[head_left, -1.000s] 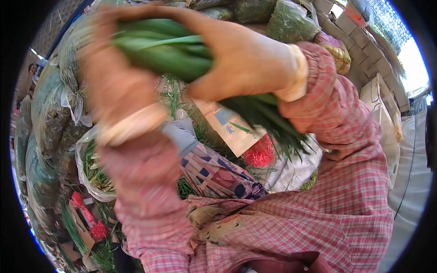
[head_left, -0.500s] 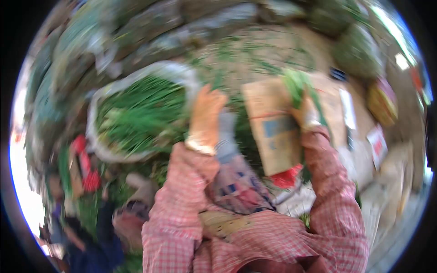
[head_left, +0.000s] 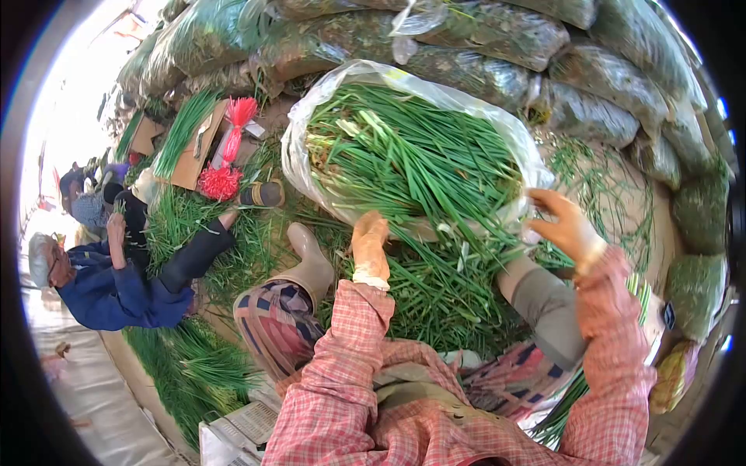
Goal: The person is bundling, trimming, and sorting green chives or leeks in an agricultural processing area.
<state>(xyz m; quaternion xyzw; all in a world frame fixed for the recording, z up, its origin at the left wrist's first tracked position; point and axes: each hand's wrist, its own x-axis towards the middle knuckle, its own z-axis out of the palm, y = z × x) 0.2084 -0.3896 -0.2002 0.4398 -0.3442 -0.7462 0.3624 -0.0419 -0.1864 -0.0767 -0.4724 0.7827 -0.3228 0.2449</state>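
Long green stalks (head_left: 420,155) fill a clear plastic bag (head_left: 294,151) lying open on the ground in front of me. My left hand (head_left: 371,242), gloved, is at the bag's near edge with its fingers curled down; what they hold, if anything, is hidden. At the bag's right end is my right hand (head_left: 566,227), also gloved, thumb and fingers apart beside the plastic rim, with nothing visible between them. Loose stalks (head_left: 451,291) spread over the ground between my two boots, below the bag.
Stuffed plastic sacks (head_left: 497,39) are stacked behind the bag. To the left sits another person (head_left: 124,283) in dark blue, near pink-red ties (head_left: 220,183) on cardboard. My boots (head_left: 307,260) stand either side of the loose stalks. More greens (head_left: 186,361) lie at lower left.
The view has swung left, bringing the bag to the middle. My right hand has left the light green bunch over the cardboard and is now by the bag. My left hand has moved to its near edge.
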